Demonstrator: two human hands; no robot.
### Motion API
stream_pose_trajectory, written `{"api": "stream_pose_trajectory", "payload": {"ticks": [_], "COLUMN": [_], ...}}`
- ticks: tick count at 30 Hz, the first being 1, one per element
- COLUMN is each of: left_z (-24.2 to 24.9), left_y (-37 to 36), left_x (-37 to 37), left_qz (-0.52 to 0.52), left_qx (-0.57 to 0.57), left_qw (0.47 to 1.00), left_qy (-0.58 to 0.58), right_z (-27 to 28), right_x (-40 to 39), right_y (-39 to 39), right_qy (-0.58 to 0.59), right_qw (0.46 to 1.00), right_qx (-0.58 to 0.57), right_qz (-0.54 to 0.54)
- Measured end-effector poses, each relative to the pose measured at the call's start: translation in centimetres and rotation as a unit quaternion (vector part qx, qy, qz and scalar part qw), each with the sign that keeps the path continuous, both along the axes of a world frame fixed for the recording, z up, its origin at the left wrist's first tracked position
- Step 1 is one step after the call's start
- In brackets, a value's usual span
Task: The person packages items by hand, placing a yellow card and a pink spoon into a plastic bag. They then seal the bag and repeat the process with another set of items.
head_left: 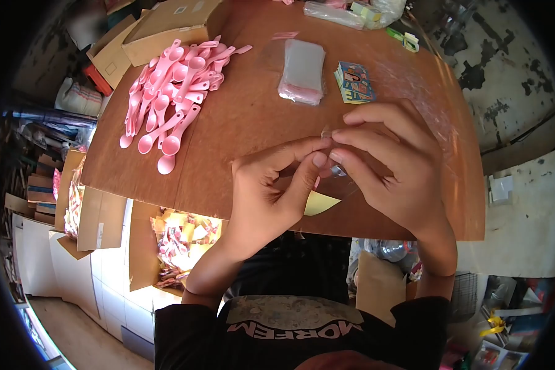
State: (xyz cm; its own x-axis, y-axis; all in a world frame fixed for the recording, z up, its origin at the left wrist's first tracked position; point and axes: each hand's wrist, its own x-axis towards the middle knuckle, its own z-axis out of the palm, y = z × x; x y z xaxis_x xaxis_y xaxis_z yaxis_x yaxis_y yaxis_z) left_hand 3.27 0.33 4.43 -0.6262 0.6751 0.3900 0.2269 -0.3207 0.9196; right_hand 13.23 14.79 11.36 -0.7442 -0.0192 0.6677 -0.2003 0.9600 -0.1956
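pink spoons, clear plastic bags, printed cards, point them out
Pink spoons point(161, 103), head view: a scoop near the pile's middle
Clear plastic bags point(303, 69), head view: top face of the stack
Printed cards point(355, 80), head view: picture on the top card

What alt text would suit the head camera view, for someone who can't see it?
A person's left hand and right hand meet around a bit of clear plastic above a brown table. Pink spoons lie heaped at left; beyond the hands are stacked clear bags and printed cards.
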Motion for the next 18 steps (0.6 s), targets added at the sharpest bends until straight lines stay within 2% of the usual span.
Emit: {"api": "stream_pose_trajectory", "payload": {"ticks": [4, 9, 12, 15, 16, 17, 18], "left_z": [1.0, 1.9, 3.0, 2.6, 2.3, 2.1, 2.0], "left_y": [-0.1, -0.1, -0.5, -0.8, -0.9, -1.0, -1.0], "left_x": [0.4, 0.4, 0.3, -0.2, 0.0, 0.2, 0.3], "left_qz": [0.019, 0.062, 0.024, -0.016, -0.019, -0.029, -0.039], "left_qx": [-0.019, -0.023, -0.055, -0.040, -0.041, -0.029, -0.015], "left_qw": [0.998, 0.973, 0.968, 0.967, 0.967, 0.978, 0.987], "left_qy": [0.051, 0.221, 0.245, 0.252, 0.251, 0.204, 0.156], "right_z": [0.2, 0.6, 0.4, 0.1, 0.1, 0.1, 0.0], "right_x": [-0.1, 0.4, 0.6, 0.9, 1.1, 1.3, 1.4], "right_y": [0.2, -0.4, -0.1, 0.3, 0.2, 0.1, 0.4], "right_qy": [0.019, 0.028, 0.041, 0.051, 0.040, 0.029, 0.029], "right_qw": [0.997, 0.991, 0.986, 0.993, 0.998, 0.998, 0.998], "right_qx": [0.076, 0.132, 0.161, 0.104, 0.030, -0.043, -0.042], "right_qz": [0.001, -0.025, -0.029, 0.002, 0.024, 0.047, 0.045]}}
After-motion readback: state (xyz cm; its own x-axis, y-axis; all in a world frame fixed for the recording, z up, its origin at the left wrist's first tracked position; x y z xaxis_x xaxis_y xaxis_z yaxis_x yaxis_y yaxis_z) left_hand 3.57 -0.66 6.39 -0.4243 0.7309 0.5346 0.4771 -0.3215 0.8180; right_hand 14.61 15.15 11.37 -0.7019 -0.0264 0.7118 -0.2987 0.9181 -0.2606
